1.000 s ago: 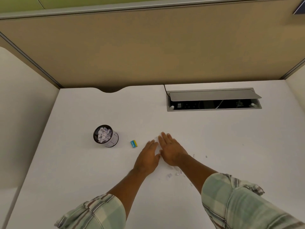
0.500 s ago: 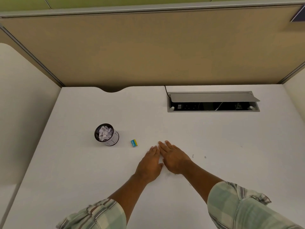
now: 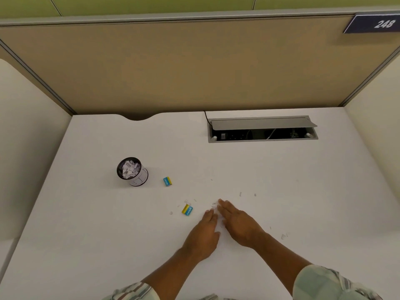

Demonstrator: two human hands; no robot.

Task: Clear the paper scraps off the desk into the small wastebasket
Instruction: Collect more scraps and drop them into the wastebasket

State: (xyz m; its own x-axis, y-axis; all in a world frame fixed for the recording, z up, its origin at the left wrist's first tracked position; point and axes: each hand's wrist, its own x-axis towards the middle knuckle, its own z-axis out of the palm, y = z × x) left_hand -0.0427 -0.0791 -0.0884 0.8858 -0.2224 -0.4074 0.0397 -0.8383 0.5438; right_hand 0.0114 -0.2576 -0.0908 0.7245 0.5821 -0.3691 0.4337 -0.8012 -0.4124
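Lying flat on the white bench (image 3: 303, 180), both hands have straight fingers held together, palms down, grasping nothing. The left hand (image 3: 202, 236) and right hand (image 3: 237, 224) sit side by side, fingertips nearly touching. Tiny paper scraps (image 3: 214, 203) lie just beyond the fingertips, with more scattered to either side. The wastebasket (image 3: 132, 171), well apart to the left, holds crumpled paper. One eraser (image 3: 167, 181) lies beside it; another eraser (image 3: 187, 210) lies near the left hand.
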